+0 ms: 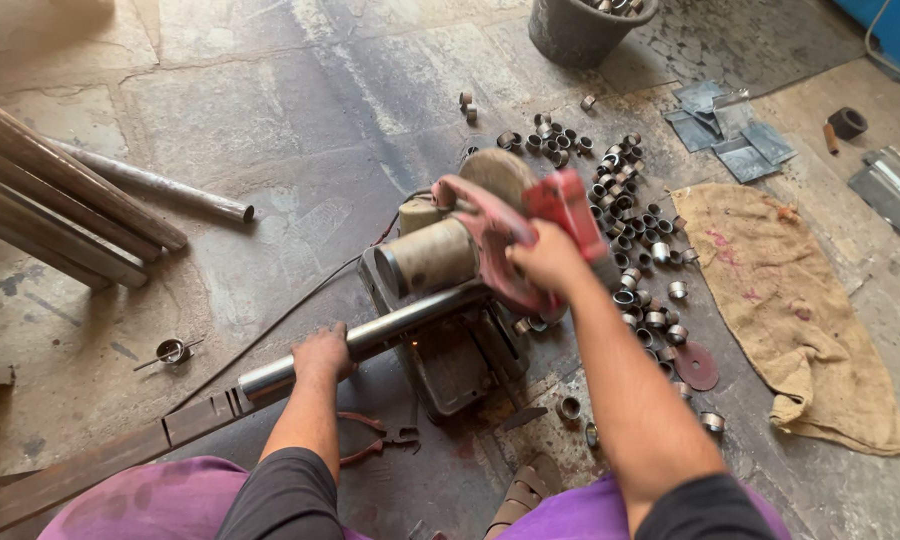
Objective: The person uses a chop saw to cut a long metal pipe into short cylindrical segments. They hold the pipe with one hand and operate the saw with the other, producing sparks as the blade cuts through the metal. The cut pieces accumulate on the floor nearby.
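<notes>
A red chop saw (475, 235) stands on the stone floor in the middle of the view. My right hand (548, 258) grips its red handle, with the blade guard lowered. A shiny steel pipe (400, 325) runs from the lower left into the saw's vise. My left hand (322, 353) is wrapped around this pipe just left of the saw base. A few small sparks show under the pipe near the blade. Several short cut pipe rings (625, 215) lie scattered to the right of the saw.
Long pipes (60, 200) lie at the left. A burlap sack (785, 300) is spread at the right, with metal plates (735, 135) beyond it. A dark bucket (580, 30) stands at the top. Pliers (375, 435) and a red cutting disc (696, 366) lie near the saw base.
</notes>
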